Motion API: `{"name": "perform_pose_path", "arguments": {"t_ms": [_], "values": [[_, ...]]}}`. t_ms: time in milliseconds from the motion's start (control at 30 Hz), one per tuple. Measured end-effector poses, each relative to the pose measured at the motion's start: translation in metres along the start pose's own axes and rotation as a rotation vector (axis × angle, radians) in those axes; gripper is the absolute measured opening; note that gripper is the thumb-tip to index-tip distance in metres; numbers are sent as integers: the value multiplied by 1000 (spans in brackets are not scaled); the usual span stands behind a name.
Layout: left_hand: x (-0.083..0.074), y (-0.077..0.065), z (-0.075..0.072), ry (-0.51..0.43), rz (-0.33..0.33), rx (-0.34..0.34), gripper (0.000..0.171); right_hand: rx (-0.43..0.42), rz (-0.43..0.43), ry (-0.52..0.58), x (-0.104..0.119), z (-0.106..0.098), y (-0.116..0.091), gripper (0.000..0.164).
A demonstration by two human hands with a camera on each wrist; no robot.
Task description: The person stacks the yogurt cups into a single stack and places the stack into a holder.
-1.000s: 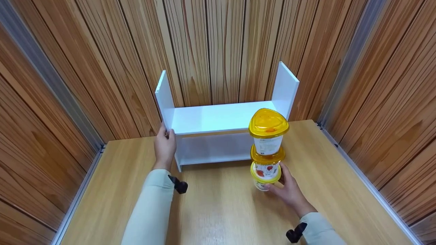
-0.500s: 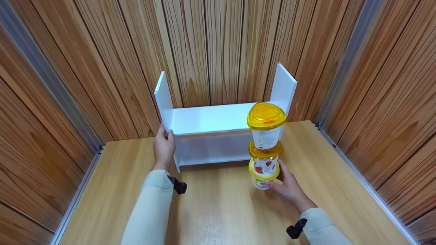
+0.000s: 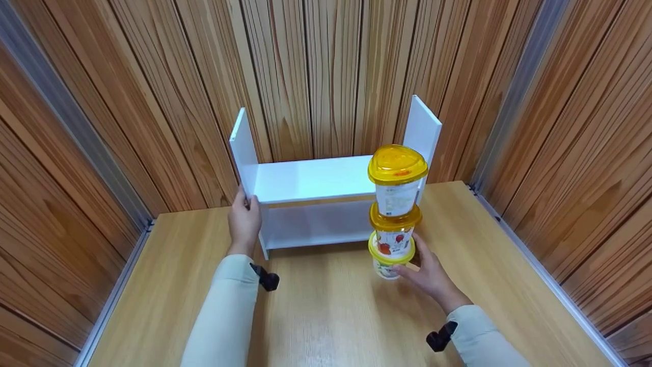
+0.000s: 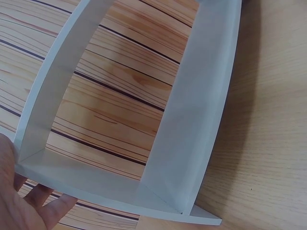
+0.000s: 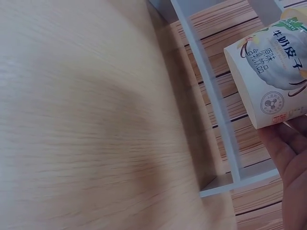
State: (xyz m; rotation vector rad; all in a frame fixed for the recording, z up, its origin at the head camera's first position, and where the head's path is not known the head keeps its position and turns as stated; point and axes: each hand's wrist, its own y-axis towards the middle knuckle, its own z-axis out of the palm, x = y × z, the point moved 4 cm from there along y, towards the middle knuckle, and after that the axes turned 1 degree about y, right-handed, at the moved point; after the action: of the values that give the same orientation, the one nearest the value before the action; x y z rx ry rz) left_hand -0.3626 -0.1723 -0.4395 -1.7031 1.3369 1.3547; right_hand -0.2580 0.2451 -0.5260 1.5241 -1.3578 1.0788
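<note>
Three yellow-lidded tubs stand in a stack in the head view. My right hand (image 3: 430,275) grips the bottom tub (image 3: 385,270), carrying the stack above the table. On that tub rests the middle tub (image 3: 396,242), printed with red fruit; the top tub (image 3: 397,199) is larger, with a rounded lid. The right wrist view has the bottom tub (image 5: 273,76) tilted by the camera angle, fingers under and beside it. To the left, my left hand (image 3: 244,224) holds the side panel of a white two-tier shelf (image 3: 316,178) by its front edge.
The shelf stands on a wooden table (image 3: 326,311) close to the wood-plank back wall (image 3: 285,76). Plank side walls rise at left and right, with metal rails (image 3: 550,270) along the table's sides.
My right hand has raised the stack of tubs slightly and brought it a little toward the shelf. My left hand keeps its hold on the side panel.
</note>
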Motion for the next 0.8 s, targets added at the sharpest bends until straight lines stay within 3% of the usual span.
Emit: {"name": "perform_pose_path", "arguments": {"t_ms": [367,567,800], "values": [[1,1,1,-13,-23,7,56,3,-62,-46,11,-1,8,105],[0,1,0,8,6,-6,56,13,-109,-35,19,-2,12,98],[-2,1,0,2,10,-11,55,24,-99,-20,27,-2,14,98]]}}
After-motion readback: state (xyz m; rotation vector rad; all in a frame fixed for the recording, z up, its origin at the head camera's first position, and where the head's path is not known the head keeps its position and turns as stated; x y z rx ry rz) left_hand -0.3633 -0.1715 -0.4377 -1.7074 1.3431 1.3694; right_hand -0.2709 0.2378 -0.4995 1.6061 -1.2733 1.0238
